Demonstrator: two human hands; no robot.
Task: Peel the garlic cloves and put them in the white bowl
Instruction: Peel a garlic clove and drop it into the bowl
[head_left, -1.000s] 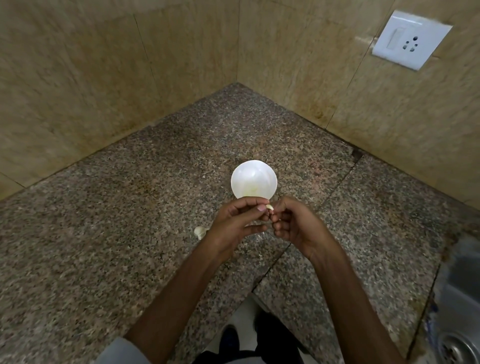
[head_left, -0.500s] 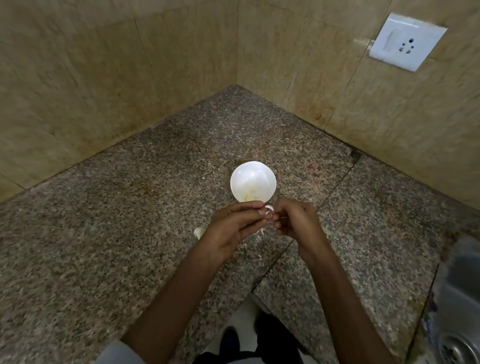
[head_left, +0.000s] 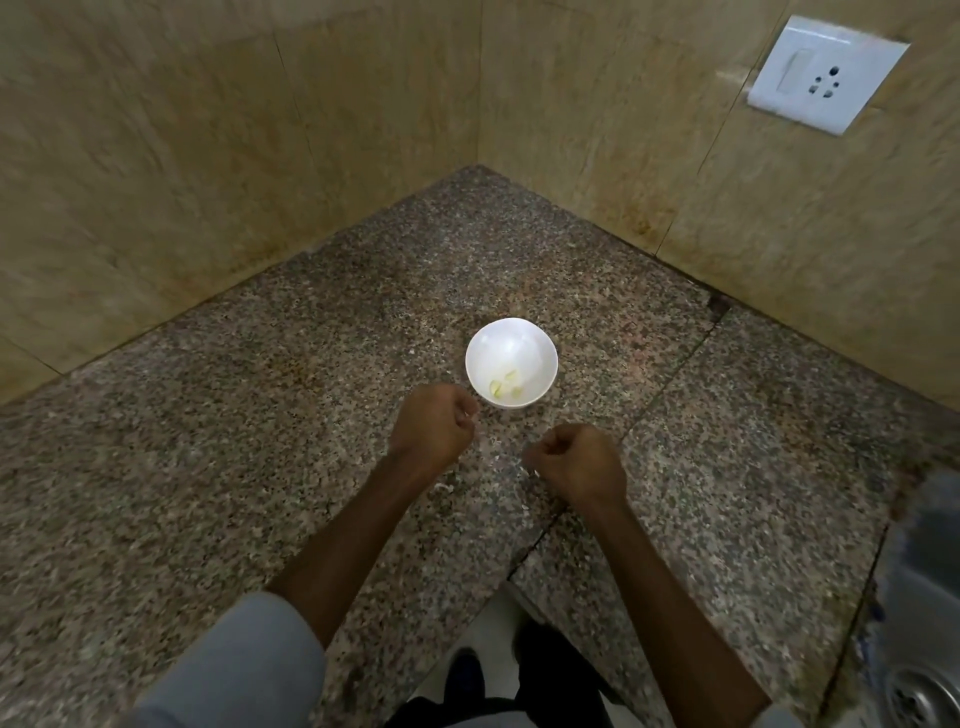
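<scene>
Left hand (head_left: 434, 423): clenched in a loose fist with the knuckles up, low over the counter. It sits just near-left of the bowl, its thumb side turned toward the rim. From where I stand I can't tell whether it touches the rim. The palm faces down, so nothing shows inside the fist.
Left sleeve (head_left: 234, 665): grey, bunched at the elbow, at the near edge of the scene. The forearm beyond it is bare.
Peel scrap (head_left: 444, 487): a small pale fleck lying on the stone just beside the left wrist, on its near side. It is too small to be sure what it is.
White bowl (head_left: 511, 332): upright on the counter in the middle of the scene, just beyond the gap between the two hands.
Garlic cloves (head_left: 504, 387): a few pale yellow-green peeled pieces at the bottom of the bowl, gathered toward its near side.
Right hand (head_left: 579, 462): also clenched with the back up and the fingers tucked under. It is nearer than the left hand and clear of both that hand and the bowl. What it may hold is hidden.
Counter (head_left: 260, 467): speckled granite set into a corner of beige tiled wall. A dark seam runs near to far, just right of the right hand.
Wall socket (head_left: 826, 78): a white plate on the far right wall.
Sink (head_left: 930, 571): steel, blurred, at the right edge.
</scene>
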